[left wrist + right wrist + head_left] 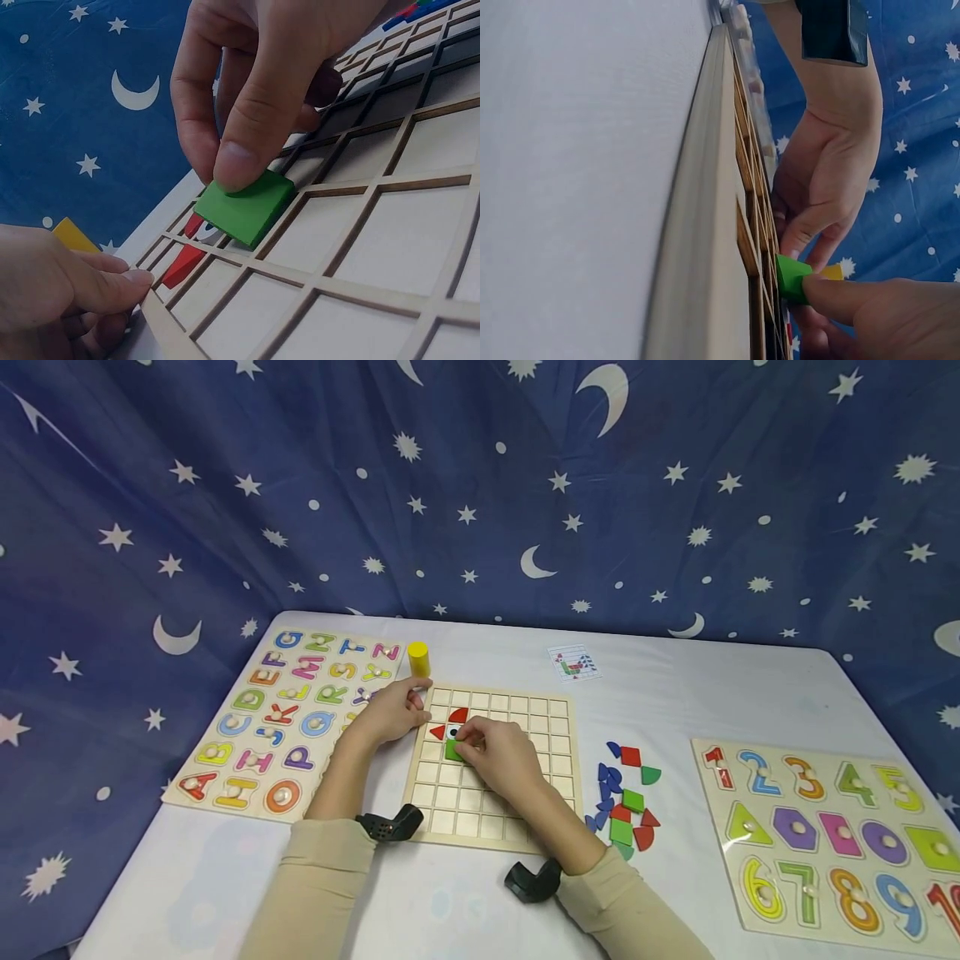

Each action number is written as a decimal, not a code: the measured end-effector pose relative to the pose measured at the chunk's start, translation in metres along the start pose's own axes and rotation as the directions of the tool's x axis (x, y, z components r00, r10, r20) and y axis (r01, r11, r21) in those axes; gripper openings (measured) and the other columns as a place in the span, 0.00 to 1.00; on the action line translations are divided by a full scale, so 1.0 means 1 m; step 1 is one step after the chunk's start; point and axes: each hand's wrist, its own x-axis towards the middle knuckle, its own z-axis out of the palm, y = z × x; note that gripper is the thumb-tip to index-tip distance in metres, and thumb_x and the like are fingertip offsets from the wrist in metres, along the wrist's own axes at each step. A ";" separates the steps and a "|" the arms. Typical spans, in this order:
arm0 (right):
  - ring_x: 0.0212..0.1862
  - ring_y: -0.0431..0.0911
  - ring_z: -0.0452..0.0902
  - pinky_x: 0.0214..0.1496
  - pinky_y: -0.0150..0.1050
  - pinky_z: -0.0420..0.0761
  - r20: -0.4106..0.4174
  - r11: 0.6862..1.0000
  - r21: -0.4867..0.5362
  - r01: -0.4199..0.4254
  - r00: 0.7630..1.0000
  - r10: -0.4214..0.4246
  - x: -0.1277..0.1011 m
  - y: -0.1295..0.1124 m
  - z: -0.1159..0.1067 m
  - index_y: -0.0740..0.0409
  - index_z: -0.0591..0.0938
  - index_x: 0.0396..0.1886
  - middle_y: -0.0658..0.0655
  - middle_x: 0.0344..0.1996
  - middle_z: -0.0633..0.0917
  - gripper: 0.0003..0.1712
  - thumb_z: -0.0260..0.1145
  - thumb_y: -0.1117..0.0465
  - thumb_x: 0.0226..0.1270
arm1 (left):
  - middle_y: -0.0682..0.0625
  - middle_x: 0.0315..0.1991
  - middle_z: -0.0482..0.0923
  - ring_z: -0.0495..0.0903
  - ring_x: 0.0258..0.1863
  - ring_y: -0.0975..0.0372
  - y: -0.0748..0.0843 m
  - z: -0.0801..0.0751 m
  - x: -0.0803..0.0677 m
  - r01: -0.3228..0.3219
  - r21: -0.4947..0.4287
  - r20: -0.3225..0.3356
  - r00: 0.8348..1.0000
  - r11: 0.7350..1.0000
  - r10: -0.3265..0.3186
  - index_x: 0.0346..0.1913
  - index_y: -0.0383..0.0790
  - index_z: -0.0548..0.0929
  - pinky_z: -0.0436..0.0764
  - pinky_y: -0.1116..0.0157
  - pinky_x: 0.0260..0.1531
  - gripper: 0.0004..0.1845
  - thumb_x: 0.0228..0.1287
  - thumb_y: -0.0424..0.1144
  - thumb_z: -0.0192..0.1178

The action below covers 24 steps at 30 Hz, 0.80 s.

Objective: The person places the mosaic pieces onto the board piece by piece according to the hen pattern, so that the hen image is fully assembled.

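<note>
My right hand [501, 758] pinches a green square tile [247, 206] between thumb and fingers over the wooden grid board [487, 835]. In the left wrist view the tile is tilted above the cells. Beside it on the board lie a red quarter-circle tile [458, 716], a red triangle tile [438, 732] and a white tile with a black dot [453, 732], partly hidden by the fingers. My left hand [392, 710] touches the board's left edge near its far corner, index finger and thumb spread apart. A yellow cylinder [418, 660] stands just beyond that hand.
An alphabet puzzle board [225, 760] lies left, and a number and shape puzzle board [810, 852] right. Loose blue, red and green tiles [621, 832] are scattered right of the grid. A small pattern card [574, 663] lies at the back. A starry curtain [480, 485] hangs behind.
</note>
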 end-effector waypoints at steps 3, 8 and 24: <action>0.23 0.34 0.69 0.25 0.29 0.68 -0.001 1.000 -0.022 0.011 1.000 -0.011 0.000 0.000 0.000 0.47 0.84 0.33 0.42 0.24 0.84 0.05 0.70 0.54 0.59 | 0.49 0.34 0.71 0.69 0.32 0.60 0.001 0.000 0.001 0.000 -0.004 0.003 1.000 1.000 0.000 0.66 0.39 0.69 0.67 0.65 0.34 0.28 0.62 0.33 0.60; 0.22 0.34 0.69 0.24 0.29 0.67 0.001 0.999 -0.051 0.021 1.000 -0.021 0.000 0.001 0.001 0.46 0.85 0.33 0.42 0.25 0.84 0.04 0.70 0.54 0.59 | 0.49 0.34 0.71 0.69 0.32 0.61 0.000 0.000 0.000 -0.001 0.000 0.002 1.000 1.000 0.001 0.66 0.39 0.68 0.68 0.65 0.35 0.28 0.62 0.33 0.60; 0.27 0.35 0.72 0.27 0.31 0.70 0.013 0.990 -0.142 0.013 1.000 -0.012 -0.001 0.000 0.001 0.46 0.87 0.34 0.44 0.28 0.81 0.06 0.69 0.53 0.59 | 0.49 0.35 0.72 0.70 0.33 0.60 -0.002 0.000 0.002 -0.009 0.001 0.002 1.000 1.000 0.009 0.65 0.40 0.69 0.67 0.64 0.37 0.28 0.62 0.34 0.60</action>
